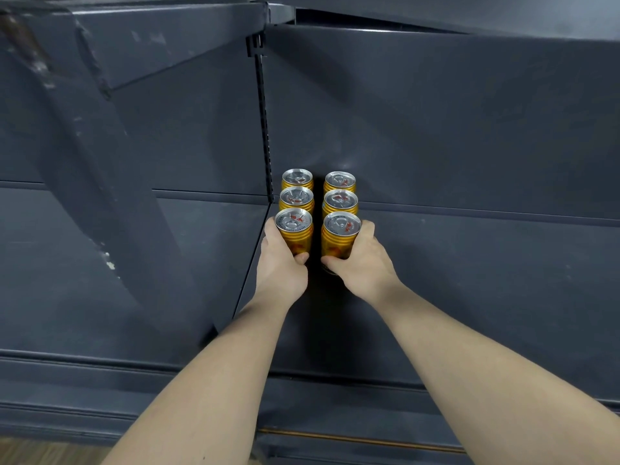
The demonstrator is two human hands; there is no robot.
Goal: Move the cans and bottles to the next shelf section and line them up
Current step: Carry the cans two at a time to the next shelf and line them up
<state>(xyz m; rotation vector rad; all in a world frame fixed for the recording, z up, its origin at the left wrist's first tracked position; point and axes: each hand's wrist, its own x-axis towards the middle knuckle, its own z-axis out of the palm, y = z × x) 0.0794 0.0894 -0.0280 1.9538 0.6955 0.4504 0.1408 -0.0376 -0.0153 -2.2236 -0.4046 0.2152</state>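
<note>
Several gold cans with silver pull-tab lids stand in two rows running front to back on the right shelf section (469, 280), close to its left edge. My left hand (281, 263) grips the front can of the left row (294, 231), fingers round its left side and thumb at its base. My right hand (360, 260) grips the front can of the right row (339, 238) in the same way from the right. Behind them stand the middle cans (297, 198) (339, 200) and the back cans (297, 178) (339, 180), near the back panel.
The left shelf section (100, 280) lies beyond a seam beside the cans. A slotted upright post (263, 112) divides the two back panels. An upper shelf (151, 15) with a slanted bracket (84, 129) overhangs the left side. Wooden floor (33, 451) shows at the bottom left.
</note>
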